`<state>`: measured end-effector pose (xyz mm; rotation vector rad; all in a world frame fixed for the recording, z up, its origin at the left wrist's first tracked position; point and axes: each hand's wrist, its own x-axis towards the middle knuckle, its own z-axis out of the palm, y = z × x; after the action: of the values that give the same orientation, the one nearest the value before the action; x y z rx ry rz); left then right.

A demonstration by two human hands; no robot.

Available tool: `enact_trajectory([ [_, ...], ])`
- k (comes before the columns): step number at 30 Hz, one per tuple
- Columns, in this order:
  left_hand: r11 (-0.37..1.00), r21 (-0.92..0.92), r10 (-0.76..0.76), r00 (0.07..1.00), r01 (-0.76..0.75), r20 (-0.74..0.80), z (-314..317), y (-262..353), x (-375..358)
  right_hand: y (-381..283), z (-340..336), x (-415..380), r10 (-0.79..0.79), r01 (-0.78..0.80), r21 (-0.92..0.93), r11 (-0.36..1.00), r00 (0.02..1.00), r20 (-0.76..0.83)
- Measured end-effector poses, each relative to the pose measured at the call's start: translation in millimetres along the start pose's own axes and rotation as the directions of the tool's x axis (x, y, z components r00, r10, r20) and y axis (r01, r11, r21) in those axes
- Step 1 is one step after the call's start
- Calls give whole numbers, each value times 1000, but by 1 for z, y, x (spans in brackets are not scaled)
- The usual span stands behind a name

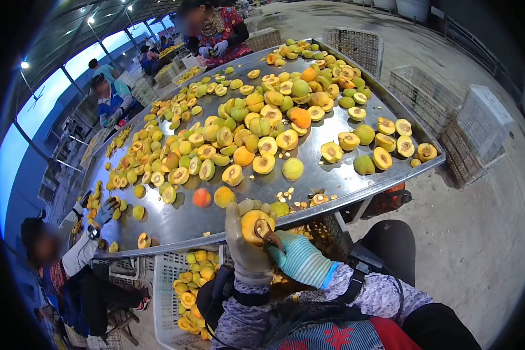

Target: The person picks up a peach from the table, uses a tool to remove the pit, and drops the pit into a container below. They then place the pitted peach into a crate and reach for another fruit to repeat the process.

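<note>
1. Both hands are gloved and busy right at the near edge of the metal table (344, 175). Left hand (248, 248), in a pale glove, is wrapped around a halved peach (255, 224), cut face up, fingers curled behind it.
2. Right hand (300, 259), in a striped teal glove, is closed tight on a small pitting tool (269, 234), and the tip sits right on the pit in the middle of that half. Can't really make out the tool's shape, it's mostly hidden by the fingers.
3. So the peach is held just in front of the table's rim, above the person's lap, not resting on anything.
4. Table itself is loaded with peach halves and whole fruit (256, 134), yellow, green and a few orange ones, with some loose pits (286, 197) near the front edge.
5. White plastic crate (178, 291) under the table to the left holds more cut halves.
6. Other workers around: one seated at the left (70, 262) with a gloved hand on the table edge, another at the far end (216, 32) in a patterned top, more further back on the left.
7. Empty-looking crates (472, 128) stand on the concrete floor to the right.
</note>
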<state>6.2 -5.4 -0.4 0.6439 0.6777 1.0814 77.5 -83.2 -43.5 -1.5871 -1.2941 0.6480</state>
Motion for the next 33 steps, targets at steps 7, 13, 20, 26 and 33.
enact_trajectory([
  [7, 982, 181, -99, 969, 59, 225, -13, 15, 2, 3, 0, -9, -13, 15, -17, 1000, 993, 114],
  [13, 858, 495, -34, 949, -133, 314, -11, 23, 5, 9, 3, -11, 16, -36, 91, 995, 977, 213],
  [20, 960, 257, 59, 980, -107, 190, -14, 4, 7, -14, -7, -10, 366, -581, 371, 724, 780, 508],
  [26, 784, 620, -215, 956, 45, 202, -22, 10, 19, 22, 5, -16, 178, -204, 49, 978, 929, 324],
  [33, 822, 560, -93, 947, -101, 309, -26, 6, 14, 9, -8, -18, 319, -399, 109, 910, 845, 428],
])
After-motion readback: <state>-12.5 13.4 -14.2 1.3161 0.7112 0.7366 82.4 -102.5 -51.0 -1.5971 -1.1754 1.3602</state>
